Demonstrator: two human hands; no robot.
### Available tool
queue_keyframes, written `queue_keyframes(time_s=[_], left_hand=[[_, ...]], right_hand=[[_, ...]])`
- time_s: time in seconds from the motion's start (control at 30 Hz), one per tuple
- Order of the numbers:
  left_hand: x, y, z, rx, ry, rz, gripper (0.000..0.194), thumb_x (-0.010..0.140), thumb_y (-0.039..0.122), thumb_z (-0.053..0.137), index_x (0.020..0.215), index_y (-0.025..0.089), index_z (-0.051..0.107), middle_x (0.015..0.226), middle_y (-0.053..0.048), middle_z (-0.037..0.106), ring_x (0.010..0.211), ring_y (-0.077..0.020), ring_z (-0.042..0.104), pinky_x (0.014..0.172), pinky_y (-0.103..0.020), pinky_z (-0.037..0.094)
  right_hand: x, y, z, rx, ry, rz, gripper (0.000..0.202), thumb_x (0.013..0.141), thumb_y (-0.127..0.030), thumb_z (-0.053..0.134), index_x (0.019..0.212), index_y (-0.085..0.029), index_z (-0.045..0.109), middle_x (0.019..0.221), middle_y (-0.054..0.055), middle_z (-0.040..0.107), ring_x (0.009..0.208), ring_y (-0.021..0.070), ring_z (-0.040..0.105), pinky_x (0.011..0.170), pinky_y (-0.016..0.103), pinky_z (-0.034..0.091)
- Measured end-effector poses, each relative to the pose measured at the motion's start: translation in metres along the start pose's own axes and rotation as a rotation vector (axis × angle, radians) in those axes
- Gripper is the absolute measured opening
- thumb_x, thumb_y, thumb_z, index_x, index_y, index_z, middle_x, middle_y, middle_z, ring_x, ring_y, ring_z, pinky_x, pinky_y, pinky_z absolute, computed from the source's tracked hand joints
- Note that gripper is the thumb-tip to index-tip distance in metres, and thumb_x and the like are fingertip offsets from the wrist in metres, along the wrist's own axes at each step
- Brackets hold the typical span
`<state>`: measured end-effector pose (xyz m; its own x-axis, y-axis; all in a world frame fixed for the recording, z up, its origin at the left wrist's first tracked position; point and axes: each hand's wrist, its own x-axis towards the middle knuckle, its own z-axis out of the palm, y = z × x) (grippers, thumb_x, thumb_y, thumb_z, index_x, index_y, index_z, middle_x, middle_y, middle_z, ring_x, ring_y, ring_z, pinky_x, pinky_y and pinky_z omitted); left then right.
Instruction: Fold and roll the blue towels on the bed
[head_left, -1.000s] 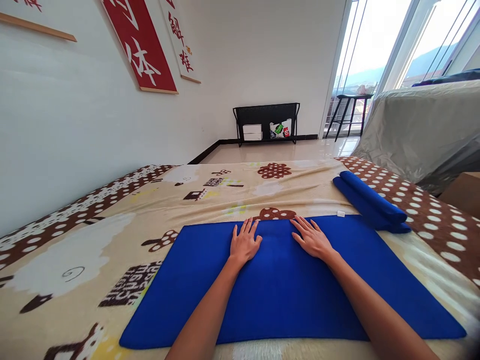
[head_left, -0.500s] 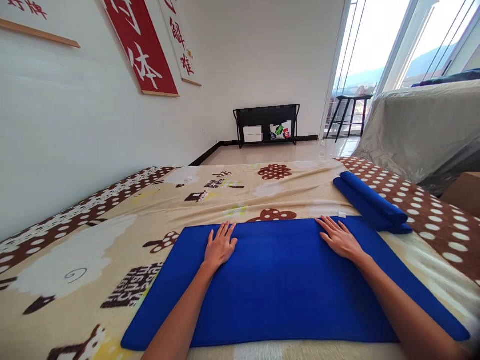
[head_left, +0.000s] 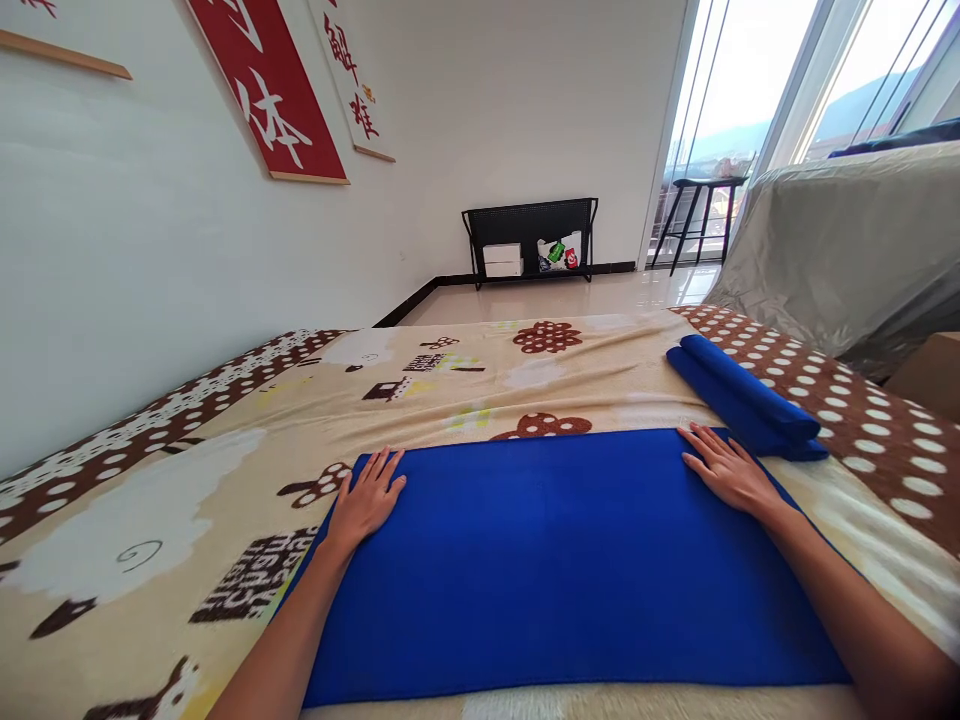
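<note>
A blue cloth [head_left: 547, 560] lies spread flat across the patterned blanket [head_left: 442, 400]. My left hand [head_left: 367, 500] rests palm down on the cloth's far left corner, fingers spread and holding nothing. At the far right corner my right hand [head_left: 727, 468] also lies flat with its fingers apart. Just beyond the right hand sits a second blue cloth [head_left: 746, 398], folded or rolled into a long bundle. My forearms cover parts of the left and right edges of the spread cloth.
The blanket has a brown polka-dot border [head_left: 885, 430]. A black metal rack [head_left: 531, 222] holding a white box stands against the far wall. To the right are a plastic-covered piece of furniture [head_left: 855, 240], a cardboard box [head_left: 930, 375] and a black stool [head_left: 705, 195] by the window.
Both hands have slid outward over the cloth, the left toward its far left corner and the right toward its far right corner. The view has shifted slightly.
</note>
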<state>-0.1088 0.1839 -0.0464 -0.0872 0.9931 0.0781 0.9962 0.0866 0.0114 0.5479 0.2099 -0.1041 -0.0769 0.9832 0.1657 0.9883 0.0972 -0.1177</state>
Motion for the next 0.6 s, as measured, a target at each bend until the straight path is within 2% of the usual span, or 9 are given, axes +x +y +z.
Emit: queue_keyframes(time_s=[0.17, 0.3, 0.4, 0.47, 0.53, 0.6], left_hand=[[0.001, -0.027, 0.001, 0.006, -0.001, -0.064, 0.058, 0.099, 0.05, 0.02, 0.155, 0.033, 0.022, 0.164, 0.001, 0.02, 0.151, -0.0219, 0.018, 0.12, -0.055, 0.013], [0.002, -0.033, 0.004, 0.012, -0.001, -0.093, 0.063, 0.098, 0.053, 0.019, 0.156, 0.028, 0.02, 0.164, -0.001, 0.018, 0.151, -0.0224, 0.018, 0.12, -0.053, 0.013], [0.002, -0.031, 0.002, 0.022, 0.007, -0.124, 0.067, 0.097, 0.054, 0.019, 0.156, 0.024, 0.02, 0.164, -0.005, 0.018, 0.151, -0.0239, 0.019, 0.12, -0.056, 0.011], [0.0, -0.026, -0.003, 0.033, 0.024, -0.147, 0.067, 0.096, 0.054, 0.023, 0.155, 0.021, 0.025, 0.163, -0.009, 0.023, 0.15, -0.0267, 0.021, 0.119, -0.06, 0.009], [-0.005, -0.018, -0.013, 0.046, 0.058, -0.17, 0.066, 0.096, 0.05, 0.027, 0.153, 0.017, 0.032, 0.159, -0.014, 0.03, 0.149, -0.0305, 0.024, 0.117, -0.064, 0.006], [-0.013, 0.0, -0.024, 0.053, 0.109, -0.167, 0.064, 0.096, 0.041, 0.026, 0.151, 0.01, 0.034, 0.158, -0.019, 0.031, 0.149, -0.0326, 0.022, 0.116, -0.066, 0.0]], right_hand=[[0.002, 0.018, 0.004, -0.009, 0.015, 0.006, 0.065, 0.098, -0.06, 0.017, 0.155, -0.031, 0.024, 0.162, 0.001, 0.021, 0.15, 0.0193, 0.015, 0.123, 0.045, 0.012], [0.003, 0.022, 0.007, -0.006, 0.027, 0.014, 0.065, 0.098, -0.06, 0.017, 0.155, -0.03, 0.026, 0.163, 0.003, 0.02, 0.15, 0.0195, 0.016, 0.123, 0.042, 0.013], [0.004, 0.019, 0.005, -0.006, 0.043, 0.047, 0.065, 0.098, -0.061, 0.019, 0.154, -0.03, 0.029, 0.162, 0.005, 0.022, 0.15, 0.0218, 0.017, 0.122, 0.042, 0.017], [0.001, 0.014, 0.0, -0.007, 0.066, 0.083, 0.066, 0.097, -0.061, 0.021, 0.153, -0.027, 0.031, 0.161, 0.008, 0.025, 0.149, 0.0249, 0.019, 0.121, 0.044, 0.021], [-0.004, 0.007, -0.007, -0.008, 0.102, 0.128, 0.068, 0.097, -0.059, 0.024, 0.152, -0.02, 0.033, 0.159, 0.013, 0.03, 0.147, 0.0292, 0.024, 0.119, 0.047, 0.025], [-0.011, -0.009, -0.014, -0.009, 0.153, 0.168, 0.069, 0.098, -0.053, 0.026, 0.151, -0.011, 0.034, 0.156, 0.02, 0.032, 0.146, 0.034, 0.026, 0.117, 0.052, 0.026]])
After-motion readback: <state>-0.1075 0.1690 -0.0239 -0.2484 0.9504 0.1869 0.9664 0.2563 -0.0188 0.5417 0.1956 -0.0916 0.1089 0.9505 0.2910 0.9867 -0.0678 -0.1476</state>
